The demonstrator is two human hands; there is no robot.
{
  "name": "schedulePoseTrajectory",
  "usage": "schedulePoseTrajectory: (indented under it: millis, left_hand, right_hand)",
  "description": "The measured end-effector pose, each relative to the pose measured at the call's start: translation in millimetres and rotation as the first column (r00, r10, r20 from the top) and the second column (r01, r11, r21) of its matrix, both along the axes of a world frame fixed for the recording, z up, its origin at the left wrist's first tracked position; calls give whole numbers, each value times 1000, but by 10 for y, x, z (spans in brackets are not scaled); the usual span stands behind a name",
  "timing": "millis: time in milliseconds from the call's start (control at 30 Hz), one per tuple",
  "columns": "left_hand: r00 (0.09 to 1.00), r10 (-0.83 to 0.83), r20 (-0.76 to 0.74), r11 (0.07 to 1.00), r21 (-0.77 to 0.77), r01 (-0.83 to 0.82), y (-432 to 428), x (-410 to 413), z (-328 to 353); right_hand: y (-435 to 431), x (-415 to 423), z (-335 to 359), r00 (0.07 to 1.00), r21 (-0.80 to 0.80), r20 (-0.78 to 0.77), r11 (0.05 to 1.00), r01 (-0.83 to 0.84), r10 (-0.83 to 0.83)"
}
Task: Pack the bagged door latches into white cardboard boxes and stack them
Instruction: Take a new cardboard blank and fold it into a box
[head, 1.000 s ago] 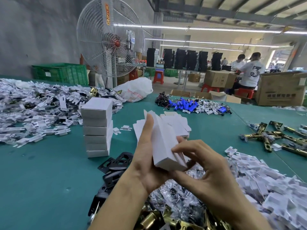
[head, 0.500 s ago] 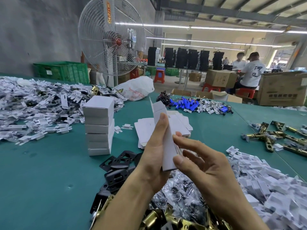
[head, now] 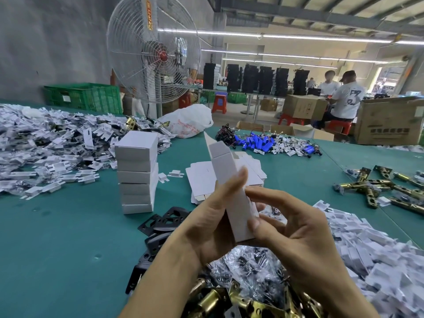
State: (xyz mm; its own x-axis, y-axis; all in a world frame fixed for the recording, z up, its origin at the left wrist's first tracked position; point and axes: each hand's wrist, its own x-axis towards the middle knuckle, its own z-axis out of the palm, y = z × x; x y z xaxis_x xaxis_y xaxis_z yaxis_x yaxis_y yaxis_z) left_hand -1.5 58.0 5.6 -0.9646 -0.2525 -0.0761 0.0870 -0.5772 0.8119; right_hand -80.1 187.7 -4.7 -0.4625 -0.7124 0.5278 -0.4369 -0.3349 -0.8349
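A white cardboard box stands nearly upright between my hands, its top flap open and pointing up. My left hand grips its left side, thumb up along the face. My right hand holds the lower right edge with curled fingers. Behind them lies a pile of flat white box blanks. A stack of several closed white boxes stands to the left. Bagged latches in clear plastic and brass latches are heaped just below my hands.
White card inserts are heaped at left and at right. Black metal plates lie near my left wrist. Brass latch bolts lie at right, blue parts at the back. A big fan stands beyond the green table.
The box has been turned from lying slanted across my palms to standing almost upright, and its top flap has opened. My right fingers shifted to its lower right edge.
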Motion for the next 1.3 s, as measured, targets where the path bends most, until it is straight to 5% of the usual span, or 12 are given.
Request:
schedulePoseTrajectory:
  millis: [167, 267, 367, 533, 833, 1167, 1300]
  left_hand:
    - [977, 212, 15, 977, -34, -212, 73, -78, 21]
    - [886, 464, -6, 872, -175, -458, -5, -108, -1]
    - [757, 645, -105, 715, -265, -647, -135, -85, -8]
    - [648, 686, -330, 558, -333, -760, -186, -68, -8]
    - [658, 679, -326, 509, -436, -742, -185, -111, -77]
    - [593, 745, -307, 428, -461, -777, -230, -115, -101]
    - [581, 755, -303, 415, -465, -782, -239, -114, -96]
  right_hand:
    - [-16, -44, -9, 999, -2, 36, 999, -35, 35]
    - [19, -133, -38, 999, 202, -27, 979, 26, -21]
    - [59, -199, -55, 976, 507, -211, 848, 152, -49]
    - [34, -112, -107, 907, 791, -347, 595, 146, 239]
    - [-65, 232, -171, 775, 785, -551, 506, 356, 309]
    - [-123, 327, -216, 791, 715, -586, 572, 401, 177]
    - [-107, 260, -204, 757, 580, -653, 634, 511, -12]
